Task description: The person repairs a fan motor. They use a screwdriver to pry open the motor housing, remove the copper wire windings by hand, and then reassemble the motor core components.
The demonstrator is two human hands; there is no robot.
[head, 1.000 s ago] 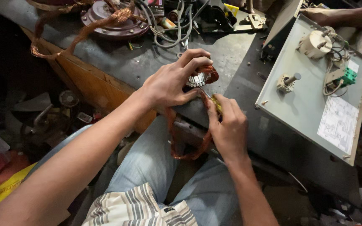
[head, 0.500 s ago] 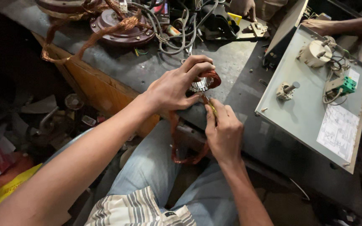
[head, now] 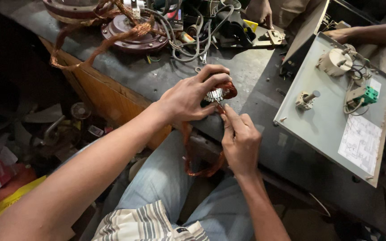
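Left hand (head: 188,99) is wrapped around a small motor core (head: 217,93), the toothed silvery laminations just showing between thumb and fingers, held right over the near edge of the bench (head: 157,78). Right hand (head: 240,140) is closed too, fingertips pinched on something thin at the core's lower side; looks like a strand or small tool, can't tell which. A loop of copper winding (head: 197,167) hangs from the core down between the knees, clear of the bench.

Handling-wise, I'd guess the core is dense and heavy for its size, hard and not fussy, so gripping it around the steel stack like that makes sense. The copper is the delicate bit: soft, springy, kinks easily, and the enamel scratches on those sharp teeth. Better to take it close to the slot, not far down the loop.

Around it: a grey panel (head: 331,120) with a knob shaft and green terminal block to the right, a tangle of cables (head: 188,35) and another round motor part (head: 132,38) with loose copper at the back. Someone else's hand (head: 260,11) rests at the far edge.
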